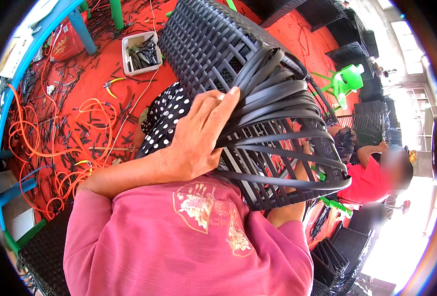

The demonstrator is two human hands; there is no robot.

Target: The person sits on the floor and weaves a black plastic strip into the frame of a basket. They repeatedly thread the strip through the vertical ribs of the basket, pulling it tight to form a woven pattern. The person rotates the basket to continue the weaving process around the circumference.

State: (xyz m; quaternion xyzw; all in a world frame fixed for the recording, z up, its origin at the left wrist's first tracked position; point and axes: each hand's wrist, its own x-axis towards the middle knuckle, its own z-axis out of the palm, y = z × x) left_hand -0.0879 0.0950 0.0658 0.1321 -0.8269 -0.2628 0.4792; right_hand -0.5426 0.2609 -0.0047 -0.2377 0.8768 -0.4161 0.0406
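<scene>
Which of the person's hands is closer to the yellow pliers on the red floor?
Left. The left hand presses the black strips, just right of the yellow pliers. The right hand is hidden behind the woven black frame, farther right.

- Red bag or pouch [64, 43], far left on the red floor, tucked right beside the blue leg of some furniture. Glossy red with a gold-ish printed design on the front, a bit crumpled.
- White rectangular box [140, 52], far, just right of that bag, sitting open on the floor. It's loaded with short black strips. Plain white walls, no label that I can make out.
- No signs or screens anywhere that I can see.
</scene>
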